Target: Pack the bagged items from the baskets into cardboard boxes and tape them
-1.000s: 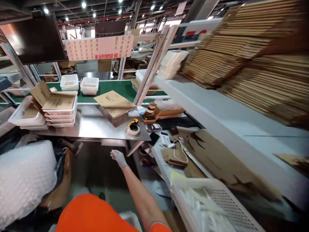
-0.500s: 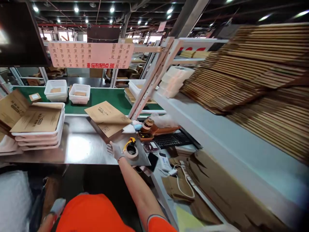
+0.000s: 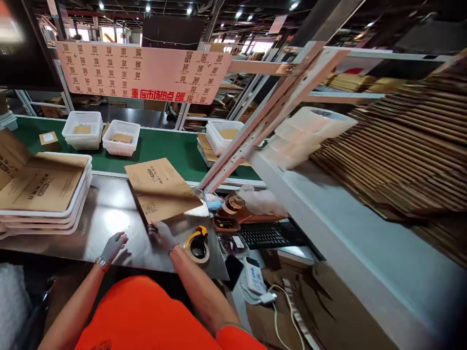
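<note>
**Right hand at near corner of flat carton, left hand over worktop**

Both hands gloved. Right hand (image 3: 163,235) at the near corner of the brown flat carton (image 3: 160,187); fingers bent, right at the edge. Cannot tell if that grip is pinching it or just touching. Left hand (image 3: 114,247) over the near part of the metal worktop (image 3: 109,194), apart from carton; its grip is loose, partly open, fingers slightly curled. Metal watch (image 3: 102,264) on left wrist.

Carton is at the right-hand part of the worktop, printed side up, far edge reaching the border of the green belt (image 3: 164,148) in this view. Tape dispenser (image 3: 197,245), yellow and black, with a pale roll, just right of the right hand. Stacked white trays (image 3: 80,209) at left, opened carton (image 3: 45,187) on top.

On belt: two white baskets (image 3: 121,140) side by side, small labelled box (image 3: 49,141) left of them, another basket (image 3: 222,138) further right. Code board (image 3: 146,73) with red lettering above belt.

Right side: keyboard (image 3: 264,235), dark phone (image 3: 233,269), white cable (image 3: 290,304). Shelf (image 3: 328,218) carries clear tape rolls (image 3: 299,136) and piled cardboard (image 3: 401,146).
</note>
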### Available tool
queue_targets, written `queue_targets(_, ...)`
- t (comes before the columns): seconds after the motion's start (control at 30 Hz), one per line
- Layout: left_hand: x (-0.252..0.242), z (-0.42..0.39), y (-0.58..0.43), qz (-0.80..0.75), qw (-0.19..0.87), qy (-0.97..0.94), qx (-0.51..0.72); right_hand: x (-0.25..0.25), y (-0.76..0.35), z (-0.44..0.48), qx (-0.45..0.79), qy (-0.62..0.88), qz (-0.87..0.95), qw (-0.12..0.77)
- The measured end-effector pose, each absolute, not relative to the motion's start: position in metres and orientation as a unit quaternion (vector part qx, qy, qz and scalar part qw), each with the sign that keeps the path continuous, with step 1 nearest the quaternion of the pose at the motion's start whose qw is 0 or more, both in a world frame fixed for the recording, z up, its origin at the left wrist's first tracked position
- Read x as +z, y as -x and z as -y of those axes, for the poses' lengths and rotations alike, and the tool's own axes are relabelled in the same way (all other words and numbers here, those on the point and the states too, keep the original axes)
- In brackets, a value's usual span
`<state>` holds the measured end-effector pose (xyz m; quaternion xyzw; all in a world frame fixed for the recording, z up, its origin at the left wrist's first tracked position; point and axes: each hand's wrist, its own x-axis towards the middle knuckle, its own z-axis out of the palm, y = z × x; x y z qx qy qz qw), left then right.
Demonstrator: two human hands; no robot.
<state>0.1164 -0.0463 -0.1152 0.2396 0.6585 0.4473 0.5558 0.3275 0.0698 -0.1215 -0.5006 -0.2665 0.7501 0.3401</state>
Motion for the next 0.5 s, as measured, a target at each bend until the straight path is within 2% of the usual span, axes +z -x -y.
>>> queue_targets(0.1,-0.091,0.013,-0.151,-0.61,0.595,-0.217,0.476,-0.125,-0.312,-0.025,0.811,0.426,0.286,0.283)
queue_targets(0.2,-0.06,0.004,-0.16,-0.642,0.524,-0.267,0.492,-0.131,-0.321,0.01,0.887,0.286,0.337,0.136)
queue_targets(0.27,-0.039,0.015,-0.148,-0.662,0.469,-0.297,0.504,-0.135,-0.341,0.017,0.891,0.272,0.354,0.083)
queue_targets(0.37,-0.007,0.053,-0.113,-0.688,0.362,-0.343,0.528,-0.142,-0.372,0.0,0.868,0.363,0.312,0.137)
queue_targets(0.5,0.022,0.11,-0.077,-0.763,0.242,-0.373,0.469,-0.137,-0.374,-0.051,0.836,0.425,0.248,0.243)
